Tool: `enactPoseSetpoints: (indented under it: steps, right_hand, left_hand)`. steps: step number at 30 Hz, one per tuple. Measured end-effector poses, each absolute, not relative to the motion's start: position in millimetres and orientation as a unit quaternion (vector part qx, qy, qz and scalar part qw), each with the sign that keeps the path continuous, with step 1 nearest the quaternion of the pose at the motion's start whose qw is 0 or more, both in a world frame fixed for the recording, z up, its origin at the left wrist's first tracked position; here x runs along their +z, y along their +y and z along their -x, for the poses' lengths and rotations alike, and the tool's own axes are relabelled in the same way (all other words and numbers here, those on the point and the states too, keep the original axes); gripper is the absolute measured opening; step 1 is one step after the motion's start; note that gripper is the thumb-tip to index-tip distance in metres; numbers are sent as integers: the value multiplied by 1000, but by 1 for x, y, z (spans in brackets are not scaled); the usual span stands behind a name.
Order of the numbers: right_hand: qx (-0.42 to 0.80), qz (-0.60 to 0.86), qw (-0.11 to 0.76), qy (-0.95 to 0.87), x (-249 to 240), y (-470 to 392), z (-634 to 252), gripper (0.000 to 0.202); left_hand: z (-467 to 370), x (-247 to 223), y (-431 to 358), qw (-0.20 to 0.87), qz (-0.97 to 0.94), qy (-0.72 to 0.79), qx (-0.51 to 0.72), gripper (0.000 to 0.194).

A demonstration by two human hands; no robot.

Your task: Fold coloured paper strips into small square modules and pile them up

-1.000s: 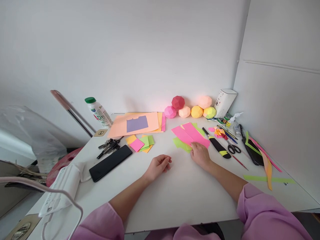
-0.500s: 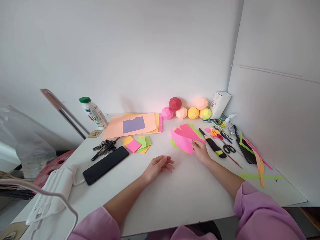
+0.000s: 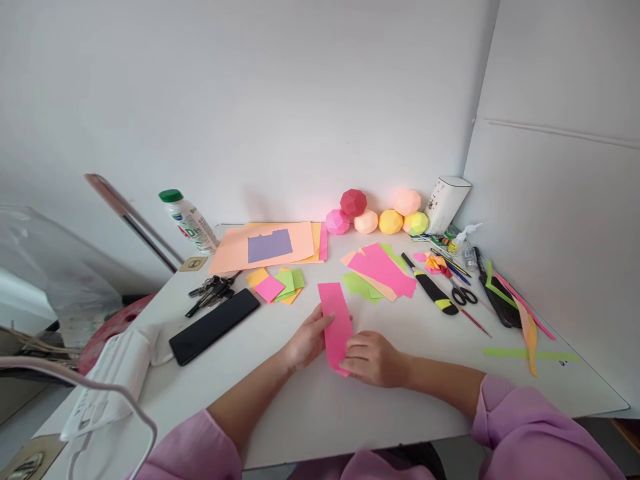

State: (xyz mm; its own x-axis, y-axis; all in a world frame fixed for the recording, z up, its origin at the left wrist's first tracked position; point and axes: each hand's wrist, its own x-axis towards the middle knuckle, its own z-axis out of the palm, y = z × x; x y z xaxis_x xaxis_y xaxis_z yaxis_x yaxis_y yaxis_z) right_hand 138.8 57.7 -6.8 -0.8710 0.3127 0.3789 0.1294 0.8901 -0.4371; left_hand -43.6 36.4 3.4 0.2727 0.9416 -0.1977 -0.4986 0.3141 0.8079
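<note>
A pink paper strip (image 3: 336,320) is held between both hands over the near middle of the white table. My left hand (image 3: 309,339) grips its left edge, thumb on top. My right hand (image 3: 375,359) pinches the strip's lower right end with curled fingers. Beyond them lies a pile of cut paper, with a pink piece (image 3: 383,270) on top of peach and green ones. Small square notes (image 3: 270,289) in pink, green and orange are spread to the left of the pile.
Faceted paper balls (image 3: 353,203) stand by the wall. Right: a cutter (image 3: 434,292), scissors (image 3: 463,295), glue bottle (image 3: 457,241), paper strips (image 3: 530,353). Left: a black phone (image 3: 215,327), keys (image 3: 215,292), white bottle (image 3: 190,223), power strip (image 3: 107,380). Large paper sheets (image 3: 225,250) lie behind.
My right hand has come back from the paper pile toward me with a pink strip. My left hand, empty before, now holds the strip too. The view has shifted slightly.
</note>
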Motion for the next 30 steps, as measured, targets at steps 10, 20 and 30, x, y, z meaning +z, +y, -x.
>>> enactPoseSetpoints:
  steps: [10,20,30]
  right_hand:
    - [283,273,361,-845,-1,72,-138,15]
    - [502,342,287,-741,-10,75,-141,16]
    - [539,323,248,-738,-12,87,-147,24]
  left_hand:
    - [43,7,29,822,-384,322,271,20]
    - [35,-3,25,765,-396,391,324,27]
    - [38,-3,31,769,-350,374,381,44]
